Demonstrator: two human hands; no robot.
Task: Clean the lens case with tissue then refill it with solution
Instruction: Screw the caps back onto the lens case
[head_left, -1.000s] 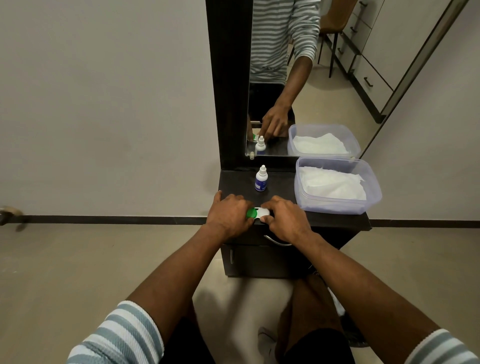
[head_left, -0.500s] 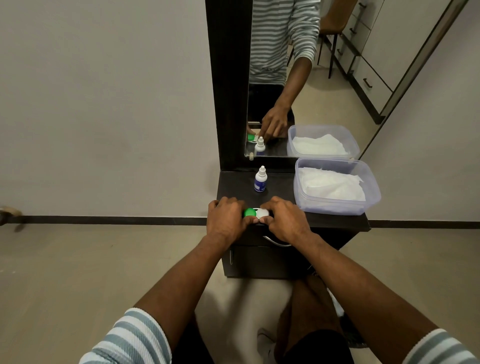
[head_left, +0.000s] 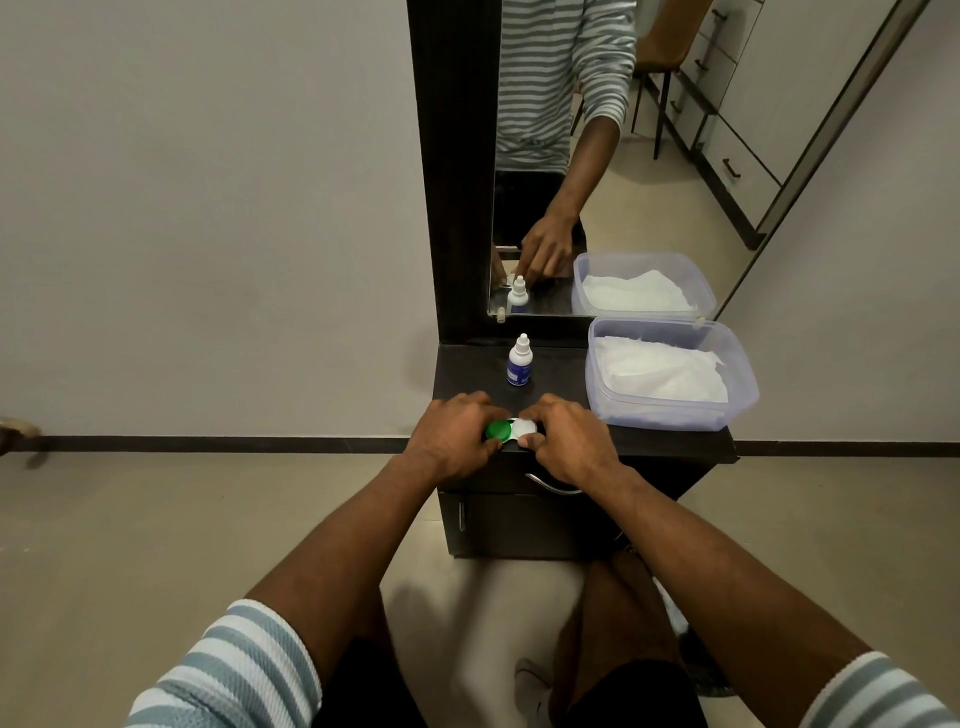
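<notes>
Both arms reach forward, left hand (head_left: 452, 434) and right hand (head_left: 569, 436) gripping the lens case (head_left: 511, 430).

Lens case (head_left: 511, 431) flat at front edge of tabletop (head_left: 561, 374), one green cap, one white cap, both on. Small white solution bottle (head_left: 519, 362) upright behind it, capped, blue label. White tissue (head_left: 660, 374) piled in clear plastic tub (head_left: 737, 395) at right.
</notes>
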